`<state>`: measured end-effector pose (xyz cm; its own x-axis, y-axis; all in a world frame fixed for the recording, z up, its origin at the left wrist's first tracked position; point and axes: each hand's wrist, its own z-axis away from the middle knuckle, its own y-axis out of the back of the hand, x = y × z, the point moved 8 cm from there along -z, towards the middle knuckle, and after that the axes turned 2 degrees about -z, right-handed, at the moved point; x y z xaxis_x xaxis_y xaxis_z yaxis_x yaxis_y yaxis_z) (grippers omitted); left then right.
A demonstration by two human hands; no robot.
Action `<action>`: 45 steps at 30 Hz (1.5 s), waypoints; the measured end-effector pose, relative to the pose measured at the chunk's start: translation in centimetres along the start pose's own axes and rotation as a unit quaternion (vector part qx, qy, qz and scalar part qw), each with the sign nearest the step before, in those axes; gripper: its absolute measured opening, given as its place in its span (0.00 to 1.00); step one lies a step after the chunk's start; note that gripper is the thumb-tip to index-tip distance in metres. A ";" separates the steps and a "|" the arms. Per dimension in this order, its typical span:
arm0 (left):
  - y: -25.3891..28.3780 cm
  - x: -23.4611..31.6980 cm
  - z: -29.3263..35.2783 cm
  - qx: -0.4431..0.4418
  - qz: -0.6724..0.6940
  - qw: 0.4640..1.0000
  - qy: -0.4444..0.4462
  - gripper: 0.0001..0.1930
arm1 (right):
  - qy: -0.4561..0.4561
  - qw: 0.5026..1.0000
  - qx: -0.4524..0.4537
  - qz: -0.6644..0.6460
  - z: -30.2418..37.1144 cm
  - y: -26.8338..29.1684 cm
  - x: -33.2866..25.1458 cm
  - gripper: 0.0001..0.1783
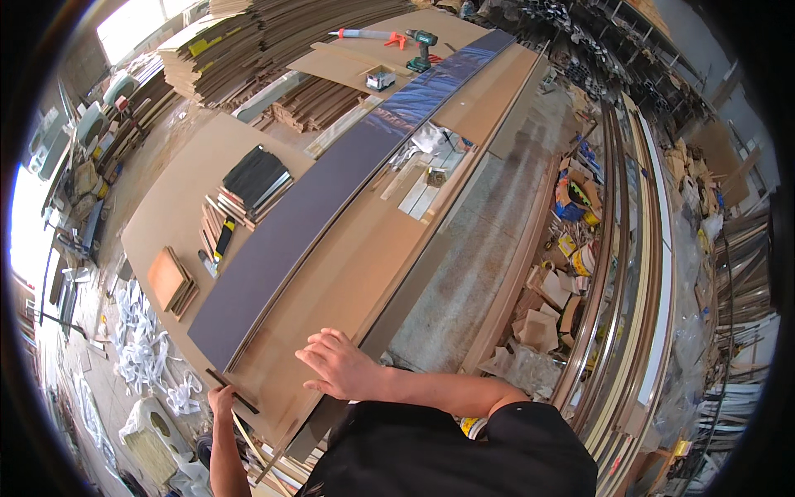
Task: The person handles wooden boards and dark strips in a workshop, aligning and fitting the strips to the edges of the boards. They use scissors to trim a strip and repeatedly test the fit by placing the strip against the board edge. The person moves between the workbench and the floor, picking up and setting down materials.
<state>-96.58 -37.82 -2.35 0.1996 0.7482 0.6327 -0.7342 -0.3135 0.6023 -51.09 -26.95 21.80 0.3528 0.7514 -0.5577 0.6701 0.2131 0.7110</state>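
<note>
My left hand (221, 400) is closed on a short dark strip (243, 400) at the near left corner of the workbench. The strip lies close to the near end of a long dark purple panel (281, 269). My right hand (341, 365) hovers over or rests on the brown board (331, 273) beside that panel; I cannot tell whether it touches. Its fingers are spread, with nothing in them. The panel runs diagonally away to the far right, and a glossy blue patterned stretch (422, 99) covers its far part.
Left of the panel lie a yellow-and-black-handled tool (224, 240), dark square pieces (255, 176) and small brown boards (170, 277). Farther off are a green drill (423, 51), a caulking gun (368, 35) and a small box (380, 79). Long profiles (617, 248) stand at right.
</note>
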 end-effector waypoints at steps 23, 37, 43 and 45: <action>-30.8 49.1 15.2 -0.231 0.059 0.916 -0.323 0.10 | -0.118 0.958 0.262 -0.014 15.3 33.7 25.0 0.04; -61.2 70.9 15.1 -0.313 0.074 0.904 -0.281 0.15 | -0.127 0.980 0.141 0.058 7.2 56.9 55.3 0.11; -64.3 75.7 13.2 -0.242 0.122 0.938 -0.217 0.15 | -0.081 0.994 0.029 0.073 -4.5 63.9 72.4 0.10; -64.5 77.5 13.8 -0.215 0.132 0.950 -0.186 0.13 | -0.142 0.989 0.007 0.039 -8.7 65.9 81.2 0.11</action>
<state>-24.77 32.35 14.56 0.1276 0.3935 0.9105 -0.9719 -0.1337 0.1939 16.02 53.48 27.07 0.5724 0.5591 -0.5998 0.6409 0.1513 0.7526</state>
